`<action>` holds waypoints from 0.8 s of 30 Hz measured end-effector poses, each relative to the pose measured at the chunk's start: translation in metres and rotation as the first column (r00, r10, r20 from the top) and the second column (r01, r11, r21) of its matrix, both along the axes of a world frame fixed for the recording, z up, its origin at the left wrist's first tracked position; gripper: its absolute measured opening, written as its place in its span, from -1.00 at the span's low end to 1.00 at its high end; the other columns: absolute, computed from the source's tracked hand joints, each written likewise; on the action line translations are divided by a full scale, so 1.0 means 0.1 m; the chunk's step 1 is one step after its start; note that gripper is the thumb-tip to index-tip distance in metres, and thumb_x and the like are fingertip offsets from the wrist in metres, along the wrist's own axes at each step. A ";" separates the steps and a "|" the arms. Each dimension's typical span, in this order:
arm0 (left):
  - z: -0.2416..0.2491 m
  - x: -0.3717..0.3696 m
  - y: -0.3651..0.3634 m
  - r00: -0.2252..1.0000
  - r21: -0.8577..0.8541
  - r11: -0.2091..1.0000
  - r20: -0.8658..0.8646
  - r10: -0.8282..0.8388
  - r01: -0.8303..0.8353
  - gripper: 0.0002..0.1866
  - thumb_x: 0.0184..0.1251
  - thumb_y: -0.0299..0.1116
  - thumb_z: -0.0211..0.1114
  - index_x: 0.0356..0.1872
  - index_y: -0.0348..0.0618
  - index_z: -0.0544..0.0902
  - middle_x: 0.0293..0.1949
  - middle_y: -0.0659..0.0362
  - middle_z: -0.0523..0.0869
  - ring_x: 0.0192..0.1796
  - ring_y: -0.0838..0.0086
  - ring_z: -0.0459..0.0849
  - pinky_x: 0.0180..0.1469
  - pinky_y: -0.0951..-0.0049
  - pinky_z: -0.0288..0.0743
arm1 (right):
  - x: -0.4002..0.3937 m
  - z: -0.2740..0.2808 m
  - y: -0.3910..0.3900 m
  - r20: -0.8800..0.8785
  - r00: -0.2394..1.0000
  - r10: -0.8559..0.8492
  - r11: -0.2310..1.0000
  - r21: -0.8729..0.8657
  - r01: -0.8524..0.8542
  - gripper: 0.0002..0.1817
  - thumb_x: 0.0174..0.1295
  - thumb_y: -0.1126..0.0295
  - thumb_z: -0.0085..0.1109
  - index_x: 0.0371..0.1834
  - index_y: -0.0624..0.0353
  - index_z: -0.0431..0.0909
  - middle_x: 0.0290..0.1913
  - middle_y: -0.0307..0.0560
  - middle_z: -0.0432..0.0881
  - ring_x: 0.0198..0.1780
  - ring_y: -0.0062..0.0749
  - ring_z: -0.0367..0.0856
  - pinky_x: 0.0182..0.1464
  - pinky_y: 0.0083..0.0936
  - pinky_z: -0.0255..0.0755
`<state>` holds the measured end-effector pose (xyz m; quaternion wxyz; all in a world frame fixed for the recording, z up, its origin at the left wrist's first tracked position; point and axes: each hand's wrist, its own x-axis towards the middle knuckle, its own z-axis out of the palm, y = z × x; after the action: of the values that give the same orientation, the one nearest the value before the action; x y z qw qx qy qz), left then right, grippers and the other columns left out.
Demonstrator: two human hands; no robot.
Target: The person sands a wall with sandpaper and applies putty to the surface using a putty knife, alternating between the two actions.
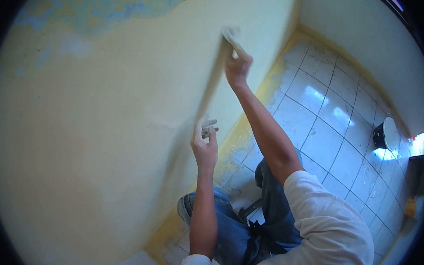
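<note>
My right hand (238,70) is closed, at arm's length against the upper part of a pale yellow wall (112,92). From it juts a short, slim tool (233,38) with a pale, whitish end that meets the wall; it looks like a scraper, but motion blurs it. Lower down, my left hand (205,146) is held up close to the wall with fingers curled. Its fingertips look greyish white, and a small grey thing may lie between them; I cannot make it out.
Blue-green patches (98,6) show at the wall's upper left. White floor tiles (311,92), smudged in places, lie to the right, with a yellow band (265,94) along the wall's foot. A dark bucket with a white top (386,133) and a yellow object (411,207) stand far right.
</note>
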<state>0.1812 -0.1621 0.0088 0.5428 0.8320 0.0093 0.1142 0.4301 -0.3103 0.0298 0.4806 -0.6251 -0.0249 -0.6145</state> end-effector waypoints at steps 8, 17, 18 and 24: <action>0.11 0.02 -0.08 1.000 -0.044 0.999 -0.001 -0.007 0.007 -0.60 0.73 -0.51 0.16 0.47 -0.18 0.62 0.10 0.03 0.88 -0.01 0.32 0.91 0.14 0.28 0.73 | -0.24 0.55 -0.09 -0.242 0.966 0.091 0.996 0.013 -0.091 -0.58 0.46 0.58 0.29 0.33 0.03 0.81 0.04 0.27 0.80 -0.20 0.09 0.77 -0.09 -0.29 0.65; 0.08 0.07 -0.02 0.999 -0.030 0.999 0.028 0.016 -0.015 -0.61 0.69 -0.54 0.20 0.43 -0.19 0.64 0.06 0.03 0.90 -0.06 0.31 0.93 0.08 0.29 0.77 | -0.19 0.75 -0.13 -0.302 0.953 0.013 0.997 -0.071 -0.036 -0.55 0.44 0.58 0.30 0.33 -0.02 0.83 -0.27 0.29 0.78 -0.47 0.04 0.73 -0.30 -0.16 0.53; 0.08 0.06 -0.02 0.999 -0.031 0.999 0.033 0.015 -0.014 -0.61 0.69 -0.54 0.20 0.43 -0.20 0.64 0.06 0.03 0.90 -0.06 0.32 0.93 0.08 0.29 0.77 | -0.05 0.63 -0.13 -0.145 0.989 -0.019 0.998 -0.058 0.011 -0.59 0.44 0.59 0.31 0.27 -0.01 0.86 -0.27 0.26 0.79 -0.50 -0.01 0.67 -0.33 -0.21 0.52; 0.17 0.07 0.02 0.994 -0.073 0.997 0.105 0.017 -0.009 -0.63 0.70 -0.52 0.21 0.42 -0.20 0.64 0.06 0.03 0.89 -0.07 0.32 0.92 0.05 0.30 0.78 | -0.14 0.79 -0.22 -0.212 0.977 -0.012 0.995 -0.096 -0.009 -0.66 0.44 0.59 0.33 0.21 0.09 0.88 -0.17 0.26 0.82 -0.41 0.08 0.78 -0.29 -0.19 0.56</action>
<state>0.1885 -0.1596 0.0259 0.5715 0.8046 -0.0099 0.1610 0.4159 -0.3319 0.1091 0.4492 -0.7096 -0.0028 -0.5429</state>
